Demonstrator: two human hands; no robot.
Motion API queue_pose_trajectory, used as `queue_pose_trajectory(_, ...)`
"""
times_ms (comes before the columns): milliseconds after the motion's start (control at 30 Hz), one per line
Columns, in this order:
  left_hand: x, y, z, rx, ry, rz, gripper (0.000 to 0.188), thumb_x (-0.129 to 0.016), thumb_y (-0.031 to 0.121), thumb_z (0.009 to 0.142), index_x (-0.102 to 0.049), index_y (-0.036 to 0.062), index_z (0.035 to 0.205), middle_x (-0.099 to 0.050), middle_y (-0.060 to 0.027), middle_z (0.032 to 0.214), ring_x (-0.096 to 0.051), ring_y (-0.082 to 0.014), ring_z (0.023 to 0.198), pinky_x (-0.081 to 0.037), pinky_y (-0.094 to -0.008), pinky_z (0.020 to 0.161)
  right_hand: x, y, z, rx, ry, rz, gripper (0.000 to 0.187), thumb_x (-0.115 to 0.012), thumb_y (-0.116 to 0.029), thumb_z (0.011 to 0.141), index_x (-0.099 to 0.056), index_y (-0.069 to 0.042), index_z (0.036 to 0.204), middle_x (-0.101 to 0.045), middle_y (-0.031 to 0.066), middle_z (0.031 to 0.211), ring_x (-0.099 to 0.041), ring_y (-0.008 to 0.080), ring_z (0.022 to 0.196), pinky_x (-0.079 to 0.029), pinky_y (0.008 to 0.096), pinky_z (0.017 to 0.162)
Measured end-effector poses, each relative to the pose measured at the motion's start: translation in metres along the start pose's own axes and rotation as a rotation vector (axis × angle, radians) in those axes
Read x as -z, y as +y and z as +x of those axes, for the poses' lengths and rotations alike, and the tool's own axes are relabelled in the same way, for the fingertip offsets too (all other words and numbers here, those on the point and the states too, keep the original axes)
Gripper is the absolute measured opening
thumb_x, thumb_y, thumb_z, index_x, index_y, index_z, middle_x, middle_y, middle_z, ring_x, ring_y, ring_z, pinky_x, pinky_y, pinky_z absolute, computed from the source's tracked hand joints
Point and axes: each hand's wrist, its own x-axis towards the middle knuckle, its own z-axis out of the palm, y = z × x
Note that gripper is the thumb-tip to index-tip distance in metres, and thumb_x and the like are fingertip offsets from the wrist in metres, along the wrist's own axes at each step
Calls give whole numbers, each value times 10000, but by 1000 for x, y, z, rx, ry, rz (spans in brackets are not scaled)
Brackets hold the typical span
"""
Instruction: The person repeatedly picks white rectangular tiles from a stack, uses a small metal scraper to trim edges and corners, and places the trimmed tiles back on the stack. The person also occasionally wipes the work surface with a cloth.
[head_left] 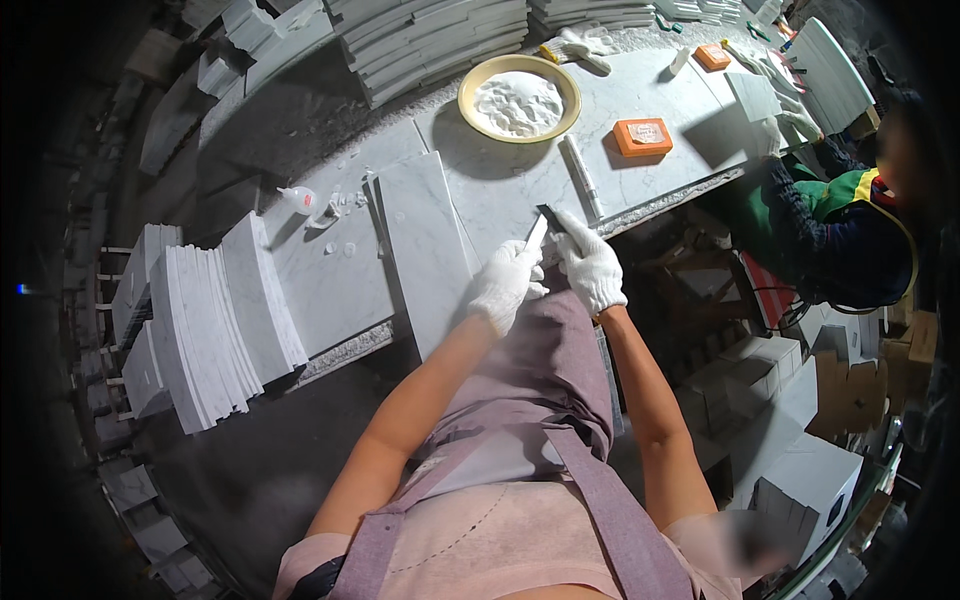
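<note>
Both my hands wear white knit gloves and meet over the near edge of a marble-topped work table (500, 200). My left hand (503, 283) is closed around a narrow white flat strip (537, 234) that points up and away from me. Close beside it, my right hand (592, 268) has its index finger stretched forward and its other fingers curled. A small dark, thin piece (546, 212) shows between the strip's tip and that finger; what the right hand grips is mostly hidden. To the left of my hands lies a long grey-veined marble slab (425, 235).
Beyond my hands are a yellow basin (467, 108) of white powder, a white tube (582, 178) and an orange box (642, 137). Stacked slabs (215, 325) and a squeeze bottle (297, 199) stand left. A co-worker (850, 225) works at the right; cartons (810, 480) sit below.
</note>
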Motion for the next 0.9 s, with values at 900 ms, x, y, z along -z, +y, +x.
queue_pose_trajectory(900, -4, -12, 7, -48, 66, 89, 199, -583, 139, 1071, -654, -10, 1182, -709, -93, 985, -645, -149, 684, -576, -291, 615, 25, -17, 20, 217, -218, -617, 358, -601, -191, 1038, -712, -186, 1378, -769, 173, 1098, -746, 358, 983, -588, 419, 828)
